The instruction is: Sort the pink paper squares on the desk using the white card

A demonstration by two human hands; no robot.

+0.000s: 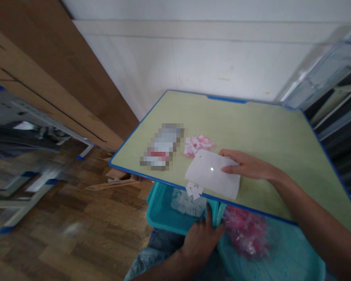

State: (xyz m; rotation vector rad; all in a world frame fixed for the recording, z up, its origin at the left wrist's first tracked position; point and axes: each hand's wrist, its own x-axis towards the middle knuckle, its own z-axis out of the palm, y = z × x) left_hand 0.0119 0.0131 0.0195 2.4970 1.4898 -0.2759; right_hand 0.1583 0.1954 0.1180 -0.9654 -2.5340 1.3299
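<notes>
My right hand grips a thin white sheet by its far right side, thumb on top and fingers at its edge. The sheet has a small hole near one corner and lies tilted at the table's front edge. Several small white pieces are at the edge, just below the sheet. Beyond it is a pile of small pink and white pieces. My left hand is low at the teal basin, index finger stretched out and thumb apart, nothing seen between them. White pieces lie inside that basin.
The light table has a blue rim and stands against a white wall. A blurred-out phone-like object lies on its left. A second teal basin holds a pink bundle in clear plastic. Scraps of wood lie on the floor.
</notes>
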